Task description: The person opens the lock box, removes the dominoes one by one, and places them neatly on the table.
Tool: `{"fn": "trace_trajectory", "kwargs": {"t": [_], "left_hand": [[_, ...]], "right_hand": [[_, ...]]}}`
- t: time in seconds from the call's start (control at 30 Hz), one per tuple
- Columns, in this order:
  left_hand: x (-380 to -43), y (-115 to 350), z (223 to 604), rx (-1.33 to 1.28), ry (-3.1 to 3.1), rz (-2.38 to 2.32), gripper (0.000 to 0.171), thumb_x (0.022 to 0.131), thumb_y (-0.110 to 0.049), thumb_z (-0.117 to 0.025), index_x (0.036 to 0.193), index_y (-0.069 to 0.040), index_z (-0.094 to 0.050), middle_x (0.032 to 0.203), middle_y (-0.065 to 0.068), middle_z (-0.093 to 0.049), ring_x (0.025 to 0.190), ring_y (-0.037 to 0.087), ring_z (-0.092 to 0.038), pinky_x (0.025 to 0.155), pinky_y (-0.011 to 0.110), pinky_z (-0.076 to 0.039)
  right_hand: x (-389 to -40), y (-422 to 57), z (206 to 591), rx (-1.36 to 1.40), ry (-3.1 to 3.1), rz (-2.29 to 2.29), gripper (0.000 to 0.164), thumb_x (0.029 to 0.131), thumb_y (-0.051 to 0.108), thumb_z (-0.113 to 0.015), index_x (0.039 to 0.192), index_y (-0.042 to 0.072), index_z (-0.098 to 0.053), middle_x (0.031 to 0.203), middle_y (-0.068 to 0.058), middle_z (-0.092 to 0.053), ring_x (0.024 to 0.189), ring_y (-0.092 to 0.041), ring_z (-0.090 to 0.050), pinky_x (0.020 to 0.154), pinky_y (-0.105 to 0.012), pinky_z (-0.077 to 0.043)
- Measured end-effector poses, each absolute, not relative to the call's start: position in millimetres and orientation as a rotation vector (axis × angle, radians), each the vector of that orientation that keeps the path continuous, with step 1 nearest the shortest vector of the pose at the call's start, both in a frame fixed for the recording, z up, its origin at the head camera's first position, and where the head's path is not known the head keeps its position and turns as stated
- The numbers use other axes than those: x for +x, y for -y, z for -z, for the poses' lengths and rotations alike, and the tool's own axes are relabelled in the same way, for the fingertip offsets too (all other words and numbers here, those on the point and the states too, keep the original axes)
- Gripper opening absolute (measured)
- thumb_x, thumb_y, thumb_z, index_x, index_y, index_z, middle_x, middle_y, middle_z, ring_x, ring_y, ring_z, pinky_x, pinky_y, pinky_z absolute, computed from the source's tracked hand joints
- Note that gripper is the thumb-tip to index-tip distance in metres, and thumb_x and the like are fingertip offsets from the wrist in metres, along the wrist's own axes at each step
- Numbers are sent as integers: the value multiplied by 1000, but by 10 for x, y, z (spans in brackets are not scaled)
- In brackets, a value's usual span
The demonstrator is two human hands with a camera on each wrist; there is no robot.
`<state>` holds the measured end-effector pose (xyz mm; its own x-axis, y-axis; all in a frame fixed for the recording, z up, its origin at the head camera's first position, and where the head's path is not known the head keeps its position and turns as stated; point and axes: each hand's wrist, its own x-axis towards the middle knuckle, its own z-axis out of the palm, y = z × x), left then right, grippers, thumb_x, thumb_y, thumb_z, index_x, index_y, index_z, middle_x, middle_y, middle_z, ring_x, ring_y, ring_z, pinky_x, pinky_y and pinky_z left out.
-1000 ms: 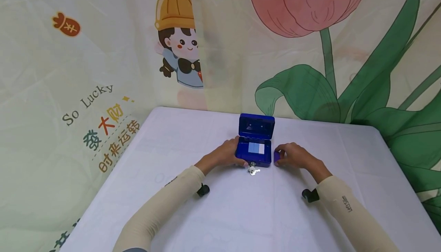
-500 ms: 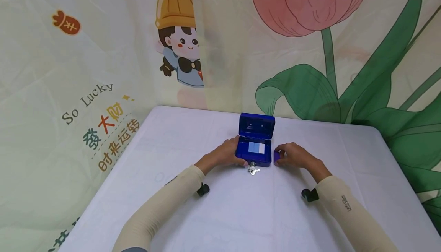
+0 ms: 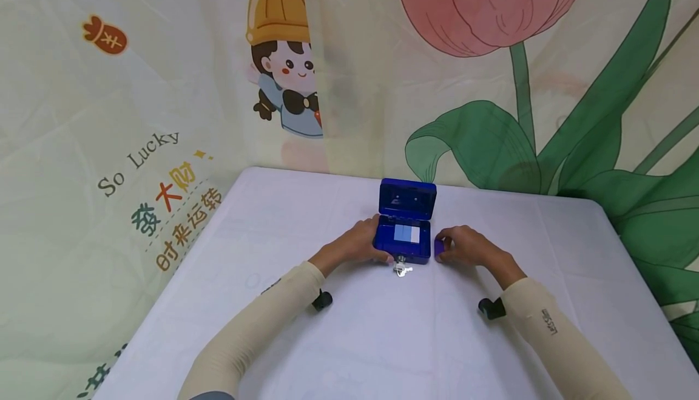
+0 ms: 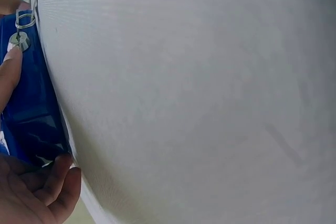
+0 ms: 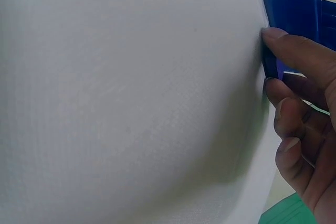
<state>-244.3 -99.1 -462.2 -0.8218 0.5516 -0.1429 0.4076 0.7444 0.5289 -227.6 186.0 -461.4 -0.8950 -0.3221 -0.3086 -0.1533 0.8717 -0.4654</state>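
Note:
A blue metal cash box [image 3: 417,260] stands on the table with its lid [image 3: 407,200] raised. My left hand [image 3: 361,241] holds the box by its left side. In the left wrist view its thumb [image 4: 10,72] lies on the front wall [image 4: 34,93] by the round lock [image 4: 20,41], while the fingers curl at the side. Keys [image 3: 403,271] on a ring hang from this lock. Just right of the box, my right hand [image 3: 463,246] pinches a small purple block [image 3: 439,249] between thumb and fingers. The right wrist view shows only a sliver of purple [image 5: 280,69], mostly hidden by fingertips.
A blue and white label [image 3: 406,234] lies on the box's floor. White cloth [image 3: 349,339] covers the table. A printed curtain [image 3: 355,84] with a tulip and a cartoon figure hangs directly behind the table's far edge. Small black cameras [image 3: 323,301] sit at both wrists.

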Motion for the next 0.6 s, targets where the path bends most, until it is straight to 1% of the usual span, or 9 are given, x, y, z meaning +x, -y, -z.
{"fn": "trace_trajectory", "kwargs": {"t": [0.3, 0.6], "left_hand": [[-2452, 987, 4634, 752, -2653, -700, 116, 75, -50, -86, 159, -7, -18, 152, 19, -45, 136, 35, -45, 114, 52, -37], [-2460, 986, 4640, 755, -2655, -699, 117, 75, -50, -86, 159, -7, -16, 152, 19, -45, 136, 35, -45, 114, 52, -37]], "right_hand": [[-2272, -1868, 4609, -380, -2673, 614, 52, 82, 23, -85, 126, 2, -66, 95, -3, -69, 90, -19, -59, 86, -38, -55], [-2276, -1874, 4625, -362, -2675, 616, 52, 82, 24, -85, 126, 3, -66, 97, -4, -69, 91, -20, -59, 87, -38, -54]]}}
